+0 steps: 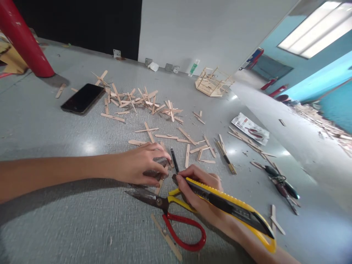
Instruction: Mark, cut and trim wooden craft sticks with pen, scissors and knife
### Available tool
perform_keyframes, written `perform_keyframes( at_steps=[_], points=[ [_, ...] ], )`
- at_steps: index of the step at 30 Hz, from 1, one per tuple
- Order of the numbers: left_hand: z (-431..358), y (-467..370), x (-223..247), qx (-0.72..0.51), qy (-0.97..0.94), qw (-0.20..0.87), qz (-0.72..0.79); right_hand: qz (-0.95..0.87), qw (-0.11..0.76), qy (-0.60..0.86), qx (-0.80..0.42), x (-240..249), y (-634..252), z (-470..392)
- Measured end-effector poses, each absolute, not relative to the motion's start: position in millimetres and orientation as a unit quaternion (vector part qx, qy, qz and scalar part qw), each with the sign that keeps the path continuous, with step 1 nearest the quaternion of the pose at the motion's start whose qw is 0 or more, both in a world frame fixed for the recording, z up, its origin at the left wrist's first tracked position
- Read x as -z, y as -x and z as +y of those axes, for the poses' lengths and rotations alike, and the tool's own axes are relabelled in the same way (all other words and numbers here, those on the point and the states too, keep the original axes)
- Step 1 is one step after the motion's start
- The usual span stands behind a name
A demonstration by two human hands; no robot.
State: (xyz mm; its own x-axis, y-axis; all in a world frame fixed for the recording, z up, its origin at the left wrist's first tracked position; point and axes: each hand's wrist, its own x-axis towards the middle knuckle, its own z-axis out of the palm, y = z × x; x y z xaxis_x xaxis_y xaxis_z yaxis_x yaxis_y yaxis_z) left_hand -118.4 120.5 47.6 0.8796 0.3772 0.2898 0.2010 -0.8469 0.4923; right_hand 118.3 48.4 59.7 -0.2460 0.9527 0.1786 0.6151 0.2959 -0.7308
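My right hand [200, 183] grips a yellow and black utility knife [231, 205], its handle slanting back toward the lower right. My left hand [143, 163] is curled, thumb and fingertips on a wooden craft stick [162, 179] lying on the grey table. The knife's front end is close to that stick; whether its blade touches is unclear. Scissors [158, 201] with one red and one yellow handle lie open just below, partly under my right hand. Between the hands lies a thin black pen-like rod [174, 160]. Another craft stick [167, 238] rests nearer to me.
Many craft sticks [137, 101] are heaped across the table. A phone [83, 98] lies at the left, near a red post [27, 40]. A wooden stick frame [213, 82] stands at the back. Pliers [280, 183] and a white packet [250, 128] lie to the right.
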Motion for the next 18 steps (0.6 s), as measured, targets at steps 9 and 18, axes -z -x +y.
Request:
perform_keyframes(
  at_steps=[9,18],
  points=[
    [106,106,-30,-0.283,-0.91,0.261,0.155,-0.748,0.281,0.546,-0.252,-56,-114,54],
    [107,108,-24,-0.284,-0.917,0.236,0.152,-0.752,0.245,0.553,-0.262,-57,-111,56]
  ],
)
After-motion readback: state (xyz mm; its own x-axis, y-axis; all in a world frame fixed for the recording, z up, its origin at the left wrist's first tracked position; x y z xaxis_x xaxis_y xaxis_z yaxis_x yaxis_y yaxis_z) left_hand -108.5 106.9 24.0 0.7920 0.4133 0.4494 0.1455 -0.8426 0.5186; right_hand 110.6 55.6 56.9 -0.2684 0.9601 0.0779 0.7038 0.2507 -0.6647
